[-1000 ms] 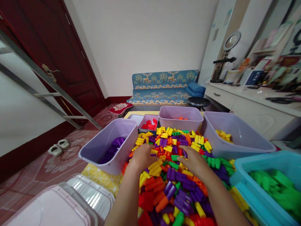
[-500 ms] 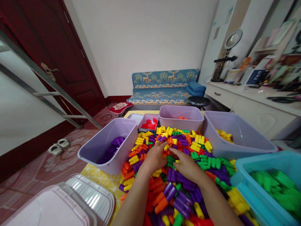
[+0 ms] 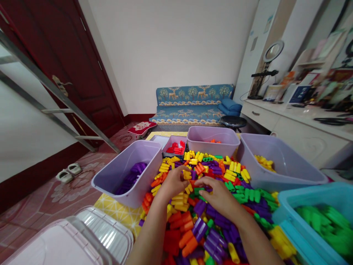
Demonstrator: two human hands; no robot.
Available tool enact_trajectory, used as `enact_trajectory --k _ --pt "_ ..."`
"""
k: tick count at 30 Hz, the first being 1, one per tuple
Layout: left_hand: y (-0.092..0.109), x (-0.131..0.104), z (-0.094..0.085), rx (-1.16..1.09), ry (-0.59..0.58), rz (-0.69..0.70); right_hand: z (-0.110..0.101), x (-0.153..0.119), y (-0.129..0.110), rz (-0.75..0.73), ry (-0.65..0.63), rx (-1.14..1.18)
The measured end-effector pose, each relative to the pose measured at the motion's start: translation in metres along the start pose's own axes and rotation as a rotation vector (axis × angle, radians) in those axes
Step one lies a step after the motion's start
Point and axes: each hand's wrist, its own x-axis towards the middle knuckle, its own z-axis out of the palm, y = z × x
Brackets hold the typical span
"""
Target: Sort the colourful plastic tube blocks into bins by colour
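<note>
A mixed pile of plastic building blocks shaped like joined tubes, in purple, orange, yellow, green and red, lies in front of me. My left hand reaches into its middle, fingers curved and apart. A yellow block shows between its fingertips and thumb; whether they press on it is unclear. Beside it, my right hand is over the pile with thumb and fingers spread, close to a green block. A purple block lies just below the right thumb. The palms hide some blocks.
Lilac tubs hold purple, orange and yellow blocks. A smaller box holds red blocks; a turquoise tub at right holds green ones. Lids lie front left, partly over the yellow tablecloth.
My left hand has shifted left and its fingers have drawn back, with yellow blocks now showing beside it. My right hand has moved slightly left and lower.
</note>
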Motion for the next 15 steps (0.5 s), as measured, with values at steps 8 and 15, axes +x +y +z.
enact_trajectory --k 8,15 --pt "0.017 -0.001 -0.014 -0.199 0.245 -0.052 -0.004 -0.013 -0.038 -0.115 -0.174 -0.026" --pt "0.03 -0.003 -0.025 -0.252 0.36 -0.022 0.019 -0.019 -0.046 -0.243 -0.374 -0.111"
